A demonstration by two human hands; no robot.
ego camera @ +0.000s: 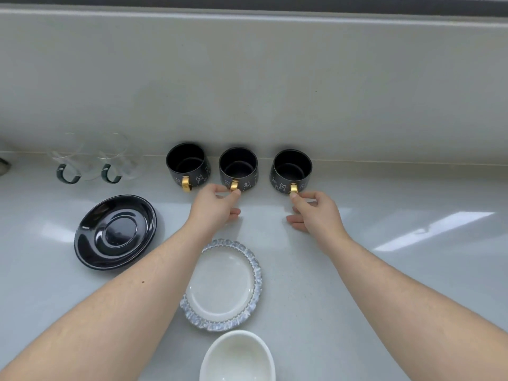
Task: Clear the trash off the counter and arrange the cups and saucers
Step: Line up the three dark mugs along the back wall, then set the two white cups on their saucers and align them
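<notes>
Three black cups with gold handles stand in a row against the back wall: the left cup (187,165), the middle cup (238,167) and the right cup (292,169). My left hand (215,206) pinches the gold handle of the middle cup. My right hand (316,213) pinches the gold handle of the right cup. Two clear glass cups (70,158) (116,158) with dark green handles stand further left. A stack of black saucers (115,232) lies in front of them. A white saucer with a ruffled blue-grey rim (224,284) lies between my forearms.
A white bowl (237,357) sits at the near edge below the ruffled saucer. The pale glossy counter (412,243) stretches right. The back wall (247,78) rises directly behind the cups. A small dark object (3,166) shows at the far left edge.
</notes>
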